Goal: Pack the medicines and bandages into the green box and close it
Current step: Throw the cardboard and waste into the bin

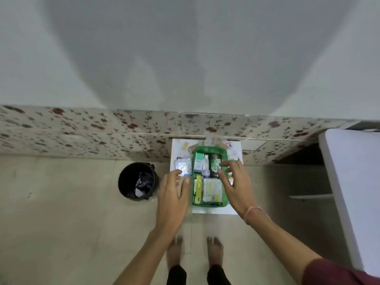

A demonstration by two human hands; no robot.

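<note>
I am hovering my right hand (233, 182), fingers spread, over the open green box (209, 203) on the white table (213, 211); my left hand (173, 194), also empty, is reaching toward the pill strips (183, 166) just beside it.

The right hand (232, 182) covers the green box (209, 150) rim at three o'clock and part of the dark bottle (214, 161). Print on the cartons (211, 189) inside is too blurred to read. Small packets (186, 146) at eleven o'clock stay unidentifiable. The left hand (173, 194) hides the lower edge of the blister strips (182, 164). The box's lid cannot be made out.
</note>
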